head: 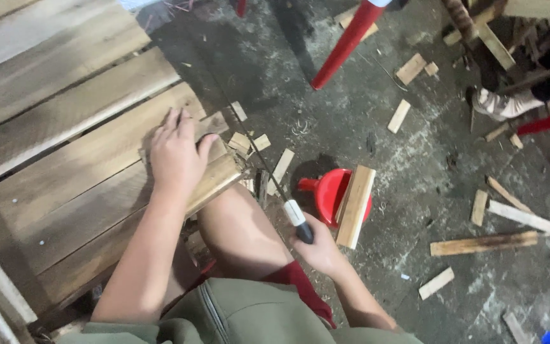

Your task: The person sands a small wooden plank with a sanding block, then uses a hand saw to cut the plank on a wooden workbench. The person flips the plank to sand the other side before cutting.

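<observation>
Right hand, at 5 o'clock of frame centre: grip wrapped tight around the dark handle of a handsaw. White collar sits just above the fist. Thin blade runs up and away toward 11 o'clock, long axis diagonal, far end lost against the dark floor; tip not resolvable. Handle end points back toward the person at 5 o'clock.

Bare knee between the two forearms, just below the plank ends.

Left hand, at 9 o'clock of centre: palm down, fingers spread flat, pressing on a short wood block lying on the slatted bench. Block's near end overhangs the bench edge, beside the blade.

Red plastic scoop on the floor at 3 o'clock of the saw handle, a pale wood offcut lying across it.

Farther out: scattered offcuts, red stool leg at 12 o'clock, another person's shoe at 2 o'clock.
</observation>
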